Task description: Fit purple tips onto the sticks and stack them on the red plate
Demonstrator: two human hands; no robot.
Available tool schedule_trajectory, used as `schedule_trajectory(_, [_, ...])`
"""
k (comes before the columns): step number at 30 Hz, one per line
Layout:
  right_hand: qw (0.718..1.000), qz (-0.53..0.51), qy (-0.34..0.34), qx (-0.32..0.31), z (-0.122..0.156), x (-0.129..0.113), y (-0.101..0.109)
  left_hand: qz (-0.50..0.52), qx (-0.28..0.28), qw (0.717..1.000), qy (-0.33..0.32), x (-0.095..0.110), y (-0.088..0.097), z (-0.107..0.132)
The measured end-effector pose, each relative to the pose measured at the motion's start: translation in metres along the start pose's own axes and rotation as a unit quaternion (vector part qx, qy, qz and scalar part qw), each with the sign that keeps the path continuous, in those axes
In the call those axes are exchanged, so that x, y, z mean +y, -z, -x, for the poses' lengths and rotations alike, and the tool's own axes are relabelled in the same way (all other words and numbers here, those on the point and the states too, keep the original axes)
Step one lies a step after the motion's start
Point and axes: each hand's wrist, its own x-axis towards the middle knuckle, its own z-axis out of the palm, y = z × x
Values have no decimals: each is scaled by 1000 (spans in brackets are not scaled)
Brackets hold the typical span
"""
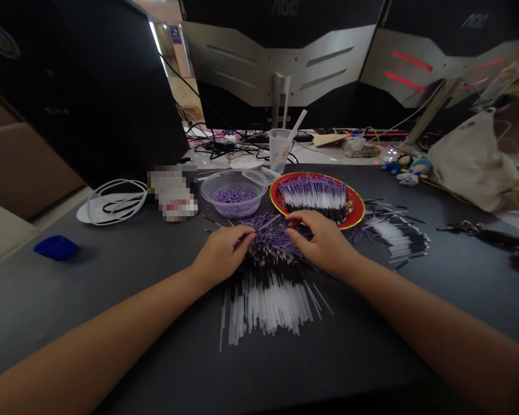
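My left hand (224, 252) is closed, thumb and forefinger pinching the end of a thin translucent stick (268, 222). The stick points toward my right hand (322, 241), whose thumb and forefinger are apart; nothing clearly shows between them. Under both hands lies a heap of small purple pieces (279, 233). Nearer me is a loose bundle of white translucent sticks (277, 302), their black ends pointing away. Behind my right hand, a red plate with a gold rim (355, 216) carries rows of purple-topped sticks (315, 195). A clear plastic bowl (205, 189) contains more purple pieces (236, 197).
More black-and-white sticks (400, 235) lie to the right, near keys (467, 227). A blue cup-like object (56, 248) and a coiled white cable (112, 202) are at left. Behind stand a plastic cup (279, 151), monitors (281, 57), small dolls (409, 168) and a whitish bag (467, 161).
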Motion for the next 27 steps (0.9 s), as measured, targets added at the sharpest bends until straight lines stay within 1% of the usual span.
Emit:
schedule_trajectory(1, [999,30,4,-15,0,3,-2,33,15,999,32,-1,-1,0])
schedule_trajectory(3, [992,102,23,-63,0,8,-7,95,37,991,85,-3,-2,-1])
schedule_trajectory(5, [980,161,31,-111,0,8,-11,142,50,982,116,-3,-4,-1])
schedule_trajectory(8, [970,191,20,-149,-2,5,-13,180,48,974,128,-2,-7,-1])
schedule_trajectory(11, [969,186,-8,-162,-4,3,-12,192,39,973,120,-1,-9,-1])
schedule_trajectory(15, [969,179,-45,-162,-5,2,-12,201,35,972,118,-1,-11,-1])
schedule_trajectory(19, [974,170,-44,-142,-2,4,-11,199,38,972,118,0,-11,0])
schedule_trajectory(23, [984,122,-39,-127,2,7,-6,187,25,975,118,2,-8,1])
schedule_trajectory(25, [985,121,-52,-109,2,7,-4,183,20,976,114,3,-8,1])
schedule_trajectory(27, [983,142,-69,-89,2,7,-4,184,17,977,108,3,-9,2])
